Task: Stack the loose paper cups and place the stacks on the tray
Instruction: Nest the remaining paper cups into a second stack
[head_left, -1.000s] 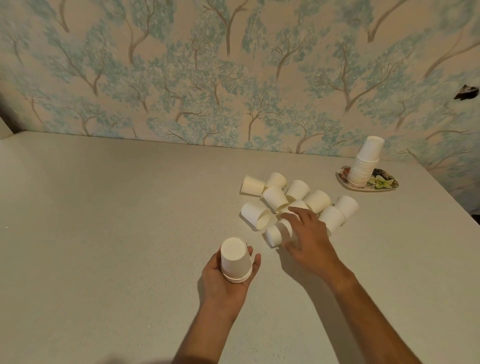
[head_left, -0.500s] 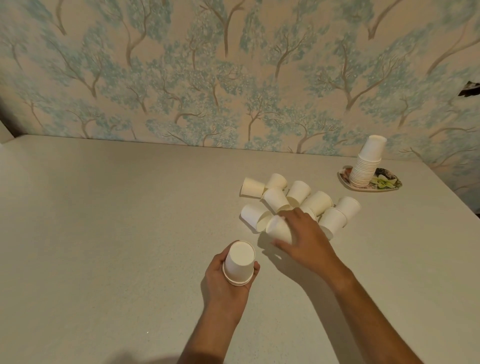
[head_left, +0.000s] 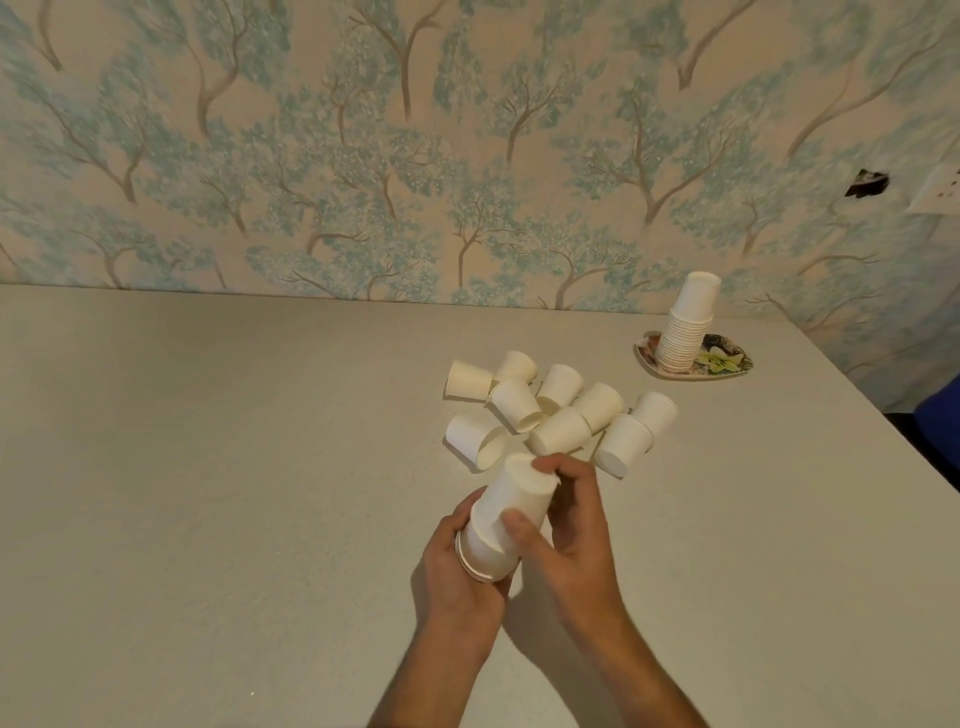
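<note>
held stack (head_left: 498, 525): plain white paper cups, nested bottom-up, tilted, above bench (head_left: 208, 467) | left hand (head_left: 460, 566) grips rims | right hand (head_left: 566, 530) grasps top cup | loose cups (head_left: 556, 410) lie just beyond

We see the left hand (head_left: 457, 577) cupping the rim end of a short cup stack (head_left: 485, 551), held tilted above the counter (head_left: 208, 467). The right hand (head_left: 576, 535) grips the top cup (head_left: 514, 493), thumb on its near side and fingers (head_left: 566, 470) curled round its base. Just beyond, the loose cups (head_left: 558, 410) lie on their sides in a touching cluster. Well apart at far right, near the tree-patterned wall (head_left: 363, 156), a flowered tray (head_left: 727, 366) carries a tall upside-down stack (head_left: 685, 327).
</note>
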